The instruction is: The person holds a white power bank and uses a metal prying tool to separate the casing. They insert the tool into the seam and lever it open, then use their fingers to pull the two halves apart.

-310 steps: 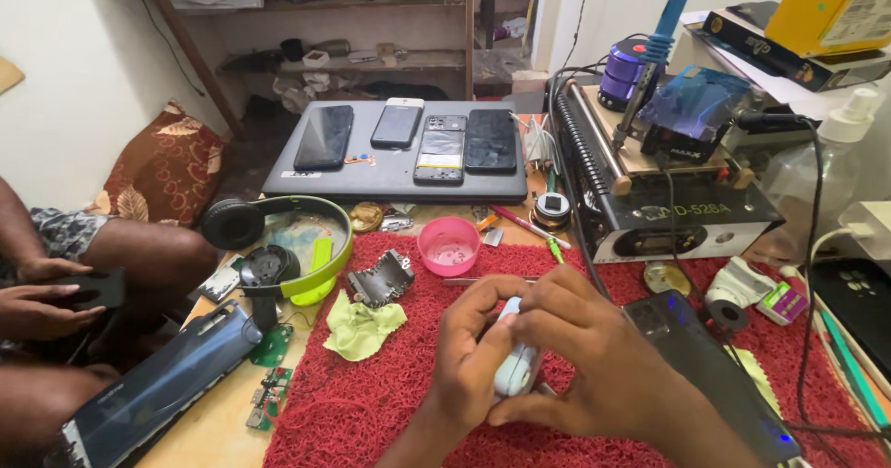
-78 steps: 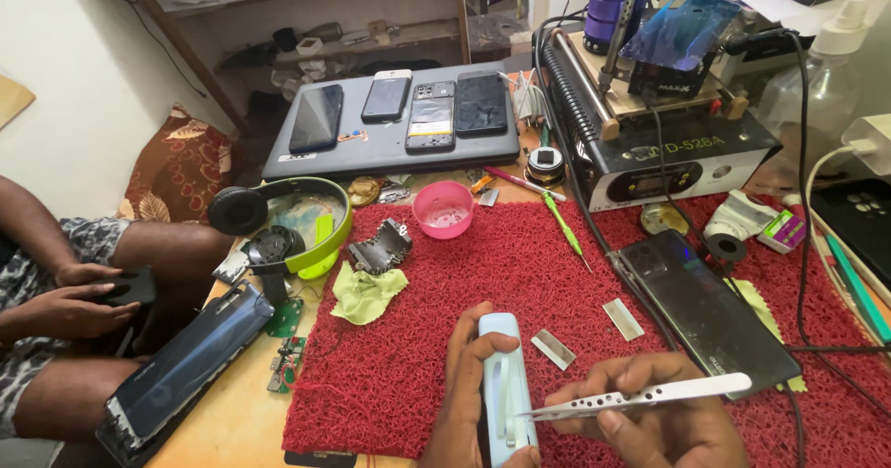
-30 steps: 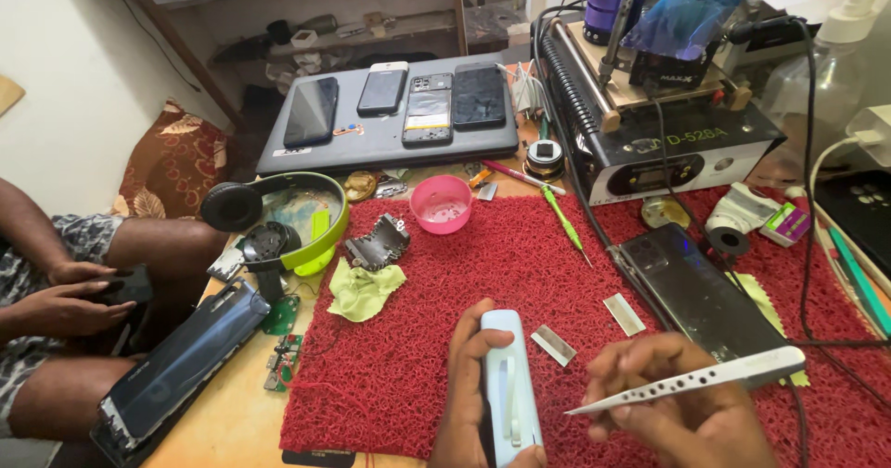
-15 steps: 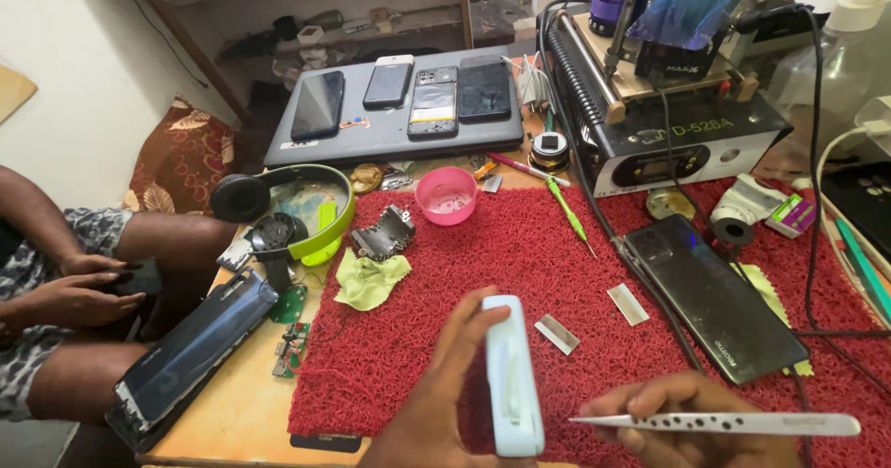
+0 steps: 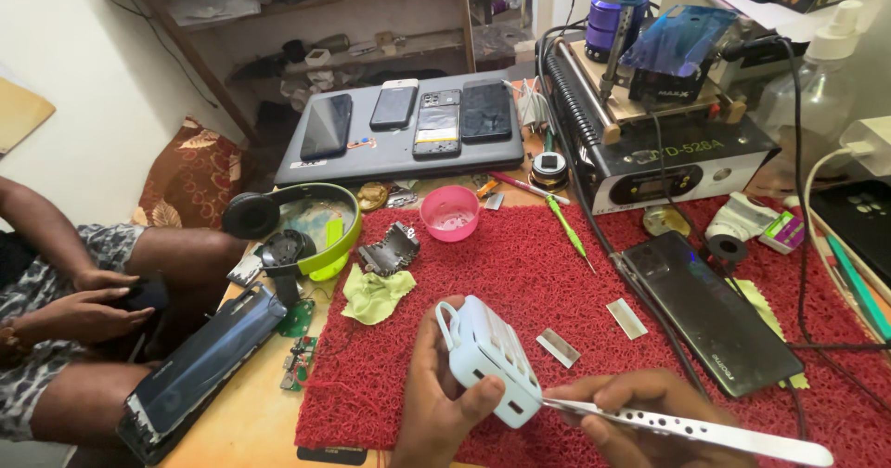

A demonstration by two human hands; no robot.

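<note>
- Down low, the left hand (image 5: 444, 403) is wrapped tight around a small pale blue power bank (image 5: 487, 361), held up over the red mat (image 5: 520, 282).
- Beside it, the right hand (image 5: 640, 417) pinches long silver tweezers (image 5: 687, 424), tip touching the power bank's end.
- Further back, a pink bowl (image 5: 449, 213) sits on the mat; what is inside is too small to tell.
- Four phones (image 5: 408, 111) lie on a closed grey laptop (image 5: 399, 153).
</note>
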